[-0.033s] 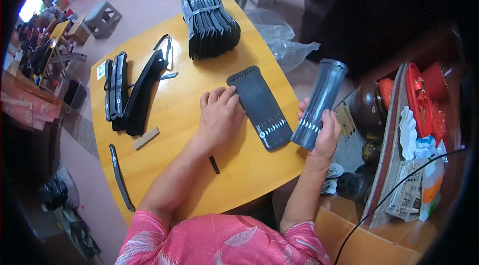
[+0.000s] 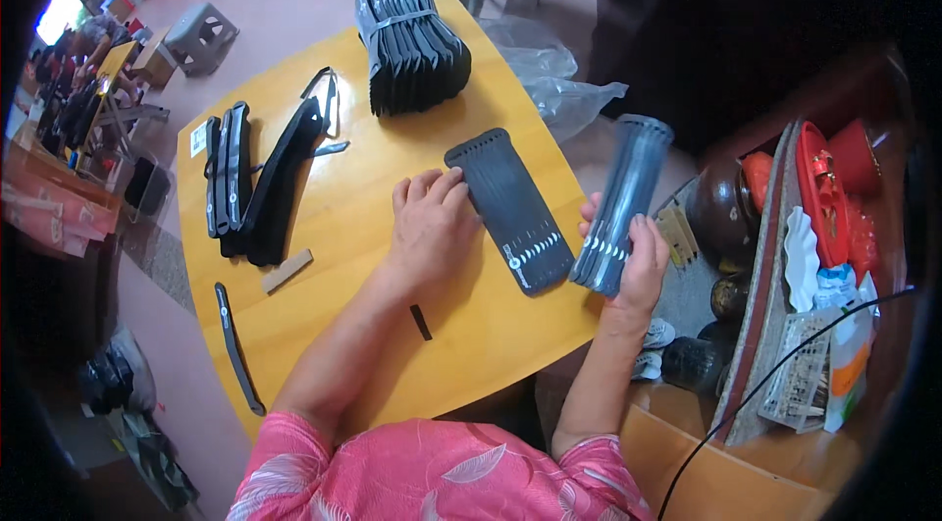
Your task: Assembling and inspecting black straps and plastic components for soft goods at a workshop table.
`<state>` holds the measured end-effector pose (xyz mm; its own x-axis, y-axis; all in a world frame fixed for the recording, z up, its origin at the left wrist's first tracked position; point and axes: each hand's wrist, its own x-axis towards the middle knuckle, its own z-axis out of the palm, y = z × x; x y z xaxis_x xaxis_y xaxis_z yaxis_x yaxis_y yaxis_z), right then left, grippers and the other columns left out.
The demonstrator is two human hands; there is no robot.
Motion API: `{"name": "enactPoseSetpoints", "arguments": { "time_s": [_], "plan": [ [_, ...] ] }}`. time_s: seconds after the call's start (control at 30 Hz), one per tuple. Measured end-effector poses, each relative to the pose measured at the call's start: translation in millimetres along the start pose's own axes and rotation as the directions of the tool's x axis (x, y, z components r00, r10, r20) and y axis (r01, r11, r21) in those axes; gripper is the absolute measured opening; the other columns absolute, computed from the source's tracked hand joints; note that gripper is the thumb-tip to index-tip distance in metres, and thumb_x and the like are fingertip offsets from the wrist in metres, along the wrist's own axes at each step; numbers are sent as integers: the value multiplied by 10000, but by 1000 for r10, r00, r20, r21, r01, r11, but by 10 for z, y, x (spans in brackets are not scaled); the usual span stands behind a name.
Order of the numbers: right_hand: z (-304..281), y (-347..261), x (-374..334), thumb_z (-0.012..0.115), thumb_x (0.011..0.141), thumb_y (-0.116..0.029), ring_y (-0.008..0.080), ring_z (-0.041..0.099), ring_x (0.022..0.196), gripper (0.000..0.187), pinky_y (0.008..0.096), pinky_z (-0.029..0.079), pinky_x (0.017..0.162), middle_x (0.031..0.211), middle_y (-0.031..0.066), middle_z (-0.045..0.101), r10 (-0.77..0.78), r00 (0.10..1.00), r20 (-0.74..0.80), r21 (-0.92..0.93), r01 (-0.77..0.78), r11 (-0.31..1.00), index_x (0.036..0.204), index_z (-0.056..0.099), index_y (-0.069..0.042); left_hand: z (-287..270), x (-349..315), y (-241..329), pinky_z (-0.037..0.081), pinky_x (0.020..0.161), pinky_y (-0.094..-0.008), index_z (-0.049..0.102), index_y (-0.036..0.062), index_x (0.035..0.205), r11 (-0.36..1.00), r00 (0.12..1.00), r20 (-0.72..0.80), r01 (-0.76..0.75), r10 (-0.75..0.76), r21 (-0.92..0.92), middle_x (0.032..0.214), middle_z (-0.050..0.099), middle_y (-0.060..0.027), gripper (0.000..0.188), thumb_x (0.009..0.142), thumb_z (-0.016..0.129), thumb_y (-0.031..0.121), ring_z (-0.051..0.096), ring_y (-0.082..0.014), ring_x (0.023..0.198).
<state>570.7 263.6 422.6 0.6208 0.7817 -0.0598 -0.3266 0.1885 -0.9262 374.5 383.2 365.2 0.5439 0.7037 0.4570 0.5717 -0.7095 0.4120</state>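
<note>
The left hand (image 2: 432, 222) lies palm down over the yellow table (image 2: 363, 163), a little to the right of its middle. Its fingers are loosely bent and grip nothing that I can see, but what is under the palm is hidden. The tip of the index finger is at the left long side of a flat dark set of strips (image 2: 515, 217), and I cannot tell if it presses on it. This set lies near the right edge of the table, with a row of white marks at its end toward the near right corner. The right hand (image 2: 640, 261) is closed around the lower part of a shiny grey bundle (image 2: 628, 197), thumb in front and fingers behind. The bundle is raised at the right edge of the table, its upper end leaning away to the right, and it also shows a row of white marks low down. At the far edge of the table stands a thick banded stack (image 2: 420, 55) of black pieces. Toward the left edge lie some dark straps (image 2: 230, 173) side by side, and next to them is a long black fabric piece (image 2: 283, 182). A short brown strip (image 2: 287, 271) lies just below these. 1 single strap (image 2: 237, 349) is along the left edge, near the near left corner, and 1 small black piece (image 2: 421, 323) lies beside the left forearm.
</note>
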Motion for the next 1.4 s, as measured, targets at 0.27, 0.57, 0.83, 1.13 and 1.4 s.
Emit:
{"name": "enactPoseSetpoints", "arguments": {
  "time_s": [0.27,0.57,0.83,1.13,1.4],
  "plan": [
    [112,175,-363,386,945,-161,300,664,899,390,375,558,767,1081,272,608,225,914,337,-48,-222,974,1174,463,146,-490,-72,-61,513,796,-338,591,-5,1111,789,926,57,348,-372,-506,1034,644,-157,306,829,624,109,640,-258,905],
    [204,45,-1028,485,920,-158,130,592,760,258,259,471,670,876,65,641,363,750,553,-588,43,808,1021,602,49,-1382,-1522,520,494,636,-343,573,-20,954,781,995,17,90,-101,-618,844,591,-165,177,820,636,77,607,-293,729],
    [989,330,-973,601,808,-188,331,629,680,173,392,487,623,744,201,620,615,162,771,-559,634,534,831,631,-19,-1924,-2678,21,482,615,-316,599,-4,903,833,853,-87,472,-514,-290,786,598,-119,84,823,614,17,601,-232,707],
    [1358,474,-990,665,761,-210,382,606,759,196,444,473,689,770,204,624,600,358,715,-473,880,39,810,652,-20,-2148,-2939,-644,474,669,-417,582,-14,915,729,744,-391,647,-541,222,854,563,-169,237,760,685,132,575,-319,755],
    [1250,518,-1027,681,754,-148,368,595,760,145,436,467,676,770,182,607,418,412,810,-517,838,176,784,628,-17,-2015,-2956,-1007,460,673,-421,598,-4,908,665,667,-350,733,-658,145,807,576,-172,248,756,677,176,569,-332,737]
  ]
}}
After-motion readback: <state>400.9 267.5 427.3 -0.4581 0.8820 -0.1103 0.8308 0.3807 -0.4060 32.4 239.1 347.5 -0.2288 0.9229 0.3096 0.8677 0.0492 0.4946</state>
